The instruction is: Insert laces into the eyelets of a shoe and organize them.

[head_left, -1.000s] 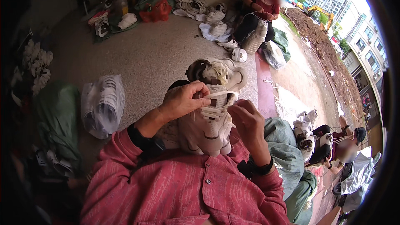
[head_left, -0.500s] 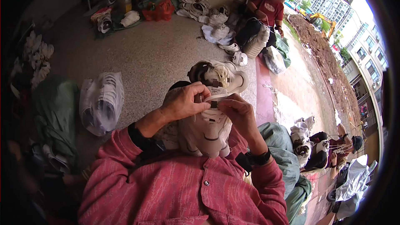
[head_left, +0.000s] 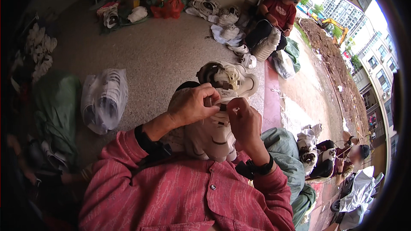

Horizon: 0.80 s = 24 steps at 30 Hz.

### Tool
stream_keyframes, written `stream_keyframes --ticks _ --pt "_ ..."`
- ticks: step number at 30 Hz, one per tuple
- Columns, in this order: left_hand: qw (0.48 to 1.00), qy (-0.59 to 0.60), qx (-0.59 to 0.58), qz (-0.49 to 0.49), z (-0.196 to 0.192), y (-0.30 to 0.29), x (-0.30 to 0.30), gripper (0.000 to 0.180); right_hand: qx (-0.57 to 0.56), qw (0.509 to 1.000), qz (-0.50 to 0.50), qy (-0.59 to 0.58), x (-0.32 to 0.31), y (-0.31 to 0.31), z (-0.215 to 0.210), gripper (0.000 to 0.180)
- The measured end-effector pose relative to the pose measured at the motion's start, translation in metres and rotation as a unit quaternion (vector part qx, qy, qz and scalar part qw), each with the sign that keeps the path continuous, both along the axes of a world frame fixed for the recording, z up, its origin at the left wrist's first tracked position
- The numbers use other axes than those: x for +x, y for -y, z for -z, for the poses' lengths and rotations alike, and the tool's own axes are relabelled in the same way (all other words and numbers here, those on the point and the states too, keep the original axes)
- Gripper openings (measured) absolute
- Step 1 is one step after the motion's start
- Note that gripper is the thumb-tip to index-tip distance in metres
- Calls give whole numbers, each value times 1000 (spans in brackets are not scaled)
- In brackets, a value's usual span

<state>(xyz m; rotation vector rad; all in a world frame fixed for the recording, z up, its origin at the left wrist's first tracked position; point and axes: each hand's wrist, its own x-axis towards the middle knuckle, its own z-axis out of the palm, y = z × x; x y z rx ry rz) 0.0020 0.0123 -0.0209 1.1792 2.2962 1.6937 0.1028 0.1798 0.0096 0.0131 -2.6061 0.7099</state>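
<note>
A stack of white and grey shoe uppers [head_left: 209, 140] stands in my lap against my red shirt. Beyond my fingers shows another upper [head_left: 245, 82] with a brown-lined opening. A flat white shoelace [head_left: 225, 99] runs across the tongue between my hands. My left hand [head_left: 192, 108] pinches it with thumb and forefinger at the left side of the eyelets. Just right of the tongue, my right hand [head_left: 247, 122] has its fingers curled in on the lace, its fingertips partly hidden. Both wrists wear black bands.
Clear-bagged shoe uppers [head_left: 105, 102] lie on the floor at left, beside a green sack [head_left: 58, 111]. Shoe piles and a red plastic bag [head_left: 168, 8] line the far wall. One person [head_left: 278, 13] sits far right with uppers; others sit at near right and lower left.
My right hand has curled its fingers more tightly and turned at the lace. The left hand keeps its pinch. The view has shifted slightly.
</note>
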Motion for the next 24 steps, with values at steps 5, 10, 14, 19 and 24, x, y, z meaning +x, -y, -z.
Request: stream_keyframes --ticks 5,10,14,19,24 --pt "999 -50 -8 -14 -3 -2 4 20 0 999 -26 40 2 -9 -7 12" --pt "997 -75 -18 -20 -2 1 1 17 45 998 -50 -17 3 -11 -14 12" --pt "998 -54 -13 -11 -7 10 7 15 50 997 -58 -22 6 -9 -16 11" --pt "995 31 58 80 -47 30 21 13 127 979 -150 -44 -2 -2 0 18" --pt "924 239 173 242 -74 63 29 22 -5 962 -255 -101 13 -3 -37 14"
